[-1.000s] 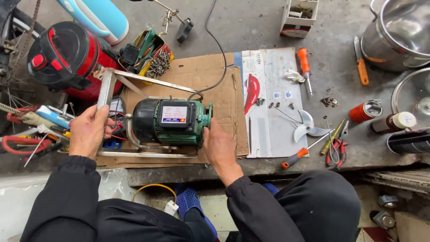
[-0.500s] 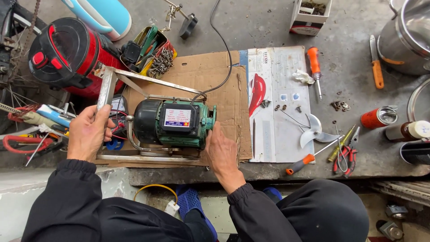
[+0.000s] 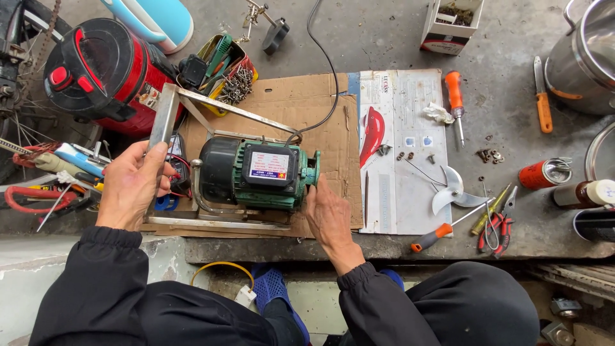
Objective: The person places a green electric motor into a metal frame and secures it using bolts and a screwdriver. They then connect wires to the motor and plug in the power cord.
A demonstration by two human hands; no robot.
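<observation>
While the left hand [image 3: 132, 186] grips the metal frame [image 3: 168, 115], the right hand [image 3: 328, 216] touches the green motor [image 3: 256, 174].

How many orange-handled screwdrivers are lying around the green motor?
2: one orange-handled screwdriver lies upright on the white printed sheet, another at the sheet's lower right edge. More may hide in the tool tin.

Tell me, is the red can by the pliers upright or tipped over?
Tipped over: the red can lies on its side on the concrete floor, open end toward the right.
</observation>
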